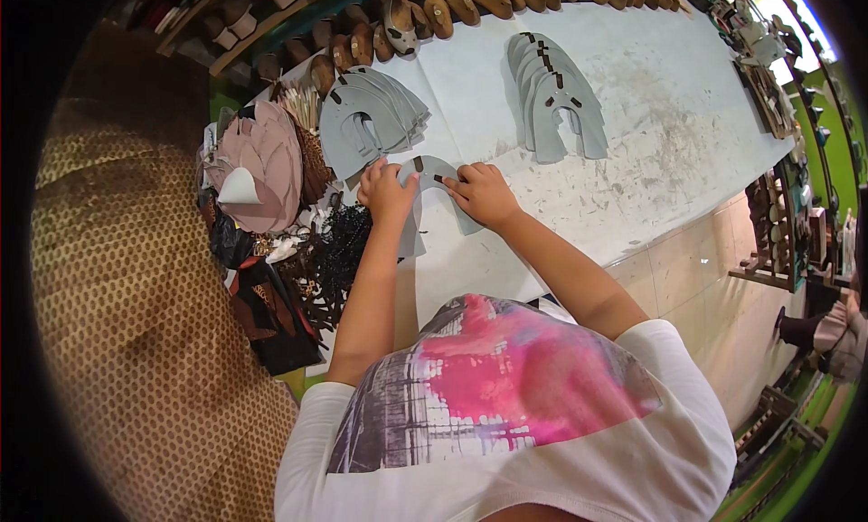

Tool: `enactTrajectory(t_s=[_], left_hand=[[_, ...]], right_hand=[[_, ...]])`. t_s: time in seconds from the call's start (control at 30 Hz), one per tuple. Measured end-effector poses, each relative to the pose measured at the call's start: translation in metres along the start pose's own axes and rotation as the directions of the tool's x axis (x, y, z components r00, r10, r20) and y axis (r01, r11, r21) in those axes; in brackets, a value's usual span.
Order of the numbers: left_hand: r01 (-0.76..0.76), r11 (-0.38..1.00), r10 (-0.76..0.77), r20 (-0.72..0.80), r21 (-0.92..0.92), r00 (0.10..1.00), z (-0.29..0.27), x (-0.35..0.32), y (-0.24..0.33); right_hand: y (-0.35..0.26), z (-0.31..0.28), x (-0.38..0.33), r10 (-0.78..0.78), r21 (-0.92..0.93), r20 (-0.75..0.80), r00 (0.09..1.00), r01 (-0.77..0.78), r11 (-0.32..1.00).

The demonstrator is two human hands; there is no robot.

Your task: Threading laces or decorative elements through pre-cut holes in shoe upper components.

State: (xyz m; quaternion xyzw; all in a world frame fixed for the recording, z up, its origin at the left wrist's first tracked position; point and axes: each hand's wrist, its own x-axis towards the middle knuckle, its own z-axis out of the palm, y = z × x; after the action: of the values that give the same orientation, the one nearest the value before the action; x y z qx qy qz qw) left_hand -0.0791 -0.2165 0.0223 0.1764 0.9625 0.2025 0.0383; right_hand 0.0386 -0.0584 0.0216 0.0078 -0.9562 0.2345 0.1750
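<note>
One U-shaped grey shoe-upper piece (429, 172) is laid near the front of the white-covered desk (651, 88), its curve turned away from the body and marked with two dark patches. Its left side is touched by the left hand (387, 192); near the right-hand patch, the fingertips of the right hand (484, 195) are set down. Whether either grip is pinched on the piece or merely pressed cannot be told. Similar pieces are fanned in a left stack (380, 115) and a right stack (562, 97). Wooden shoe lasts (438, 16) are lined along the far edge.
</note>
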Motion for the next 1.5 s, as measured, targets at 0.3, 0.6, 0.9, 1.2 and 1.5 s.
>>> enactTrajectory(t_s=[0.3, 0.6, 0.9, 1.2, 1.5], left_hand=[[-0.339, 0.926, 0.351, -0.048, 0.164, 0.935, 0.004, -0.039, 0.018], [-0.304, 0.928, 0.318, -0.029, 0.216, 0.948, 0.005, -0.049, 0.015], [-0.300, 0.934, 0.315, -0.051, 0.197, 0.948, 0.009, -0.055, 0.016], [-0.315, 0.939, 0.333, -0.137, 0.139, 0.933, 0.014, -0.054, 0.010], [-0.319, 0.941, 0.333, -0.147, 0.114, 0.931, 0.012, -0.055, 0.010]], right_hand=[[0.001, 0.003, 0.000, 0.014, -0.047, 0.008, 1.000, -0.014, 0.999], [-0.003, -0.005, 0.002, -0.006, -0.022, 0.056, 0.998, 0.008, 1.000], [-0.001, 0.000, 0.001, -0.031, -0.025, 0.022, 0.999, 0.032, 0.999], [-0.004, 0.001, 0.000, -0.018, -0.058, 0.028, 0.999, 0.019, 0.998], [-0.002, 0.006, 0.001, -0.015, -0.079, 0.003, 1.000, 0.015, 0.997]])
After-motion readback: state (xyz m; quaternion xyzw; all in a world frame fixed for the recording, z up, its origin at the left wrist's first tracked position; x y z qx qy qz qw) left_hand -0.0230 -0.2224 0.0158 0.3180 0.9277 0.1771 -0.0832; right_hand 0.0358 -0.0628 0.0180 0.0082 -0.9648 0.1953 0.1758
